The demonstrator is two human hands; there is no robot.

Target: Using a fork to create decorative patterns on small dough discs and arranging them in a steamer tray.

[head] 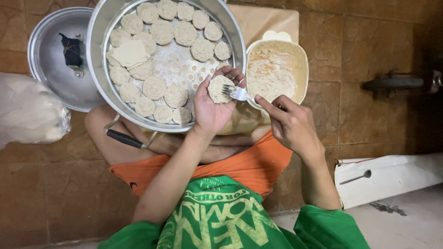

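My left hand (211, 108) is cupped, palm up, holding a round dumpling (220, 89) with pale filling, just over the near rim of a big metal steamer tray (99, 55). My right hand (290, 124) grips a fork (237, 93) whose tines press on the dumpling's filling. Several finished dumplings (174, 32) sit around the perforated tray, and a flat square wrapper (130, 52) lies on some at its left. A cream bowl (302, 64) smeared with leftover filling stands right of the tray.
A metal lid (48, 64) with a cloth-wrapped knob lies on the brown tiled floor at left, above a plastic bag (27, 110). The steamer's black handle (123, 138) rests over my crossed legs. A spoon (355, 177) lies on a white board at right.
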